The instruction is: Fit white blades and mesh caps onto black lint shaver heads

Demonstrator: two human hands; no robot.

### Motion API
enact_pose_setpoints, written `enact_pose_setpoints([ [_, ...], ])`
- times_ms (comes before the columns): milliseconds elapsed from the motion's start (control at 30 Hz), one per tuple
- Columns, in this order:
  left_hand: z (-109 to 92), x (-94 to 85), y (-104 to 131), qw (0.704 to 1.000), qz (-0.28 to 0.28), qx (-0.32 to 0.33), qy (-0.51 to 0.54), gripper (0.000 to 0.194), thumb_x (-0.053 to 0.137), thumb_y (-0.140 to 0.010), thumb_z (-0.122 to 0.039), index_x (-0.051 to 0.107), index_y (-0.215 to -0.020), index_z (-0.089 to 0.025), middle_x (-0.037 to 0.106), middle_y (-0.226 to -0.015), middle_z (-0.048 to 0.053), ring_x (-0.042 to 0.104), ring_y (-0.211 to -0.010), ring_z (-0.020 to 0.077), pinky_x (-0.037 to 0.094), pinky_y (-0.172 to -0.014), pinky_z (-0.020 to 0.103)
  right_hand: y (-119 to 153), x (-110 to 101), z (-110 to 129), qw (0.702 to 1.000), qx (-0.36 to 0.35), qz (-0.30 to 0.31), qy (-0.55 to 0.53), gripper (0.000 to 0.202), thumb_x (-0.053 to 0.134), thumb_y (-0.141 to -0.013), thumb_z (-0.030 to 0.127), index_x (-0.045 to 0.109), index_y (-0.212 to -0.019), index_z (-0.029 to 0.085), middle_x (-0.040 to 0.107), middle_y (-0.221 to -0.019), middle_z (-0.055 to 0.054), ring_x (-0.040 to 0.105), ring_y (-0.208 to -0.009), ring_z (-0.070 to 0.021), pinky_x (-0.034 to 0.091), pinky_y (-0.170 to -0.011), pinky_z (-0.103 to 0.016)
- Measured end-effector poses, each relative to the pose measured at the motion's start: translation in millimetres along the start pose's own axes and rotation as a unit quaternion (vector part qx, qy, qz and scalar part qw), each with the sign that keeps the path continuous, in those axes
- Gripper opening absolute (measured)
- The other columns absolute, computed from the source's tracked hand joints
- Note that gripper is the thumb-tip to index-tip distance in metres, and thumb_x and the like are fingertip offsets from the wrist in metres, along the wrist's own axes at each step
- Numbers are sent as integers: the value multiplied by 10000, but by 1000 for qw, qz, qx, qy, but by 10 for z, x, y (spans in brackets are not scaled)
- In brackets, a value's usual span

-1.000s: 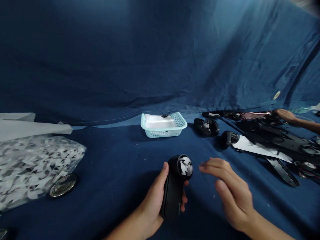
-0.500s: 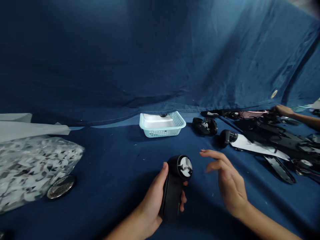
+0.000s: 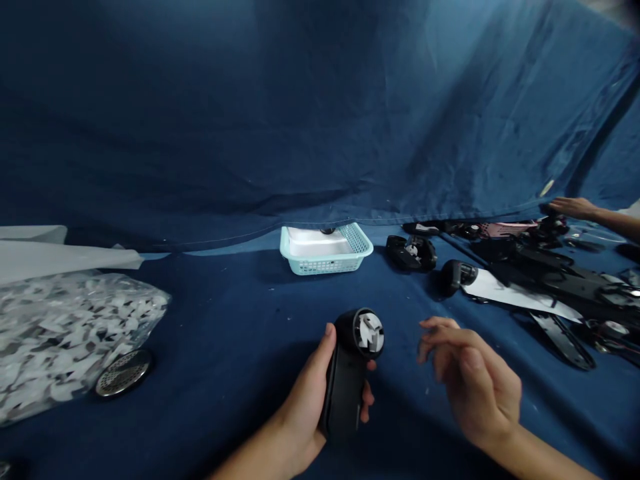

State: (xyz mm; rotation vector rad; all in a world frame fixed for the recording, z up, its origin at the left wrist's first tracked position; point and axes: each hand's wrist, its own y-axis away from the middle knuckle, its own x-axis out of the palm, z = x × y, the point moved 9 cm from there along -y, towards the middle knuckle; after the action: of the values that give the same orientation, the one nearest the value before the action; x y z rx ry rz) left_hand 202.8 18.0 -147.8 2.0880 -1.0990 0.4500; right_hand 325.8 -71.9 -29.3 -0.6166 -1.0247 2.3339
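Observation:
My left hand (image 3: 305,393) is wrapped around the handle of a black handheld device (image 3: 345,387). The device's round head points up and to the right, its open face showing white blade-like pieces (image 3: 369,332). To its right, my right hand (image 3: 475,380) hovers above the blue cloth with loosely bent fingers, apart from one another and holding nothing visible. A round perforated metal cover with a dark rim (image 3: 123,373) lies at the left, beside a clear bag (image 3: 75,340) full of small white and grey pieces.
Beyond the device stands a light-blue basket (image 3: 327,267) with a white lining. Black housings (image 3: 411,253), a similar head on a white strip (image 3: 457,277) and a dark shell piece (image 3: 563,340) lie right. Another person's hand (image 3: 575,207) reaches over parts there. White sheets (image 3: 65,260) lie left.
My right hand has moved right and slightly down, away from the device, its fingers more bent. My left hand keeps its hold. The other person's hand has shifted a little upward.

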Motion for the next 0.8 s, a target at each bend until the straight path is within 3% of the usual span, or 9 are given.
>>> enact_pose_setpoints([
  [100, 0, 13, -1, 1000, 4, 2, -3, 842, 330, -798, -808, 670, -962, -55, 630, -634, 94, 587, -510, 143, 392, -494, 211, -11, 114, -38, 994, 26, 64, 85, 283, 403, -968, 246, 595, -1175, 239, 602, -925, -37, 584, -882, -191, 393, -919, -391],
  [167, 2, 15, -1, 1000, 5, 3, -6, 835, 333, -798, -807, 669, -951, -58, 631, -629, 94, 586, -510, 143, 399, -502, 213, -17, 198, -90, 984, 45, 108, 136, 324, 419, -965, 288, 558, -1256, 263, 530, -1222, -72, 515, -1126, -230, 374, -959, -386],
  [233, 3, 6, 0, 1000, 2, 6, -8, 829, 341, -798, -804, 668, -953, -58, 634, -635, 95, 586, -516, 143, 401, -507, 214, -15, 255, -140, 976, 55, 139, 158, 347, 400, -971, 328, 547, -1280, 275, 415, -1390, -68, 419, -1259, -260, 329, -1019, -410],
  [333, 23, -3, -4, 1000, 5, 0, 0, 833, 339, -796, -807, 667, -970, -61, 636, -647, 94, 588, -520, 142, 388, -497, 208, -23, 194, -168, 983, 60, 108, 137, 331, 329, -989, 318, 652, -991, 247, 442, -1380, -49, 418, -1262, -268, 310, -1027, -428],
  [433, 35, 2, -11, 1000, 15, -4, 14, 840, 334, -797, -808, 669, -984, -61, 637, -658, 94, 595, -532, 145, 397, -511, 212, -25, 66, -115, 995, 38, 45, 84, 388, 299, -994, 297, 567, -727, 214, 539, -1240, -52, 489, -1182, -264, 342, -994, -425],
  [500, 33, 2, -16, 1000, 15, -4, 18, 836, 339, -800, -804, 670, -986, -59, 636, -655, 94, 594, -530, 145, 401, -514, 213, -19, 82, -94, 994, 33, 59, 86, 338, 326, -988, 294, 586, -785, 219, 546, -1213, -56, 508, -1155, -255, 360, -979, -407],
  [600, 25, 2, -23, 1000, 13, -2, 21, 823, 349, -804, -796, 669, -992, -62, 635, -642, 94, 589, -515, 144, 401, -503, 211, -15, 191, -99, 985, 39, 119, 116, 256, 379, -975, 284, 622, -1045, 243, 511, -1290, -58, 488, -1192, -247, 368, -991, -387],
  [700, 17, 6, -26, 1000, 15, 2, 23, 822, 349, -805, -795, 668, -994, -62, 634, -637, 93, 589, -512, 144, 407, -505, 211, -23, 285, -81, 980, 29, 161, 109, 342, 390, -973, 305, 517, -1286, 255, 479, -1379, -64, 407, -1290, -266, 330, -1056, -431],
  [800, 20, 13, -24, 1000, 21, -1, 18, 826, 339, -808, -796, 666, -985, -60, 635, -638, 94, 593, -516, 144, 409, -507, 209, -13, 331, -69, 978, 19, 184, 99, 428, 359, -981, 368, 419, -1383, 235, 540, -1337, -85, 342, -1342, -290, 309, -1073, -493],
])
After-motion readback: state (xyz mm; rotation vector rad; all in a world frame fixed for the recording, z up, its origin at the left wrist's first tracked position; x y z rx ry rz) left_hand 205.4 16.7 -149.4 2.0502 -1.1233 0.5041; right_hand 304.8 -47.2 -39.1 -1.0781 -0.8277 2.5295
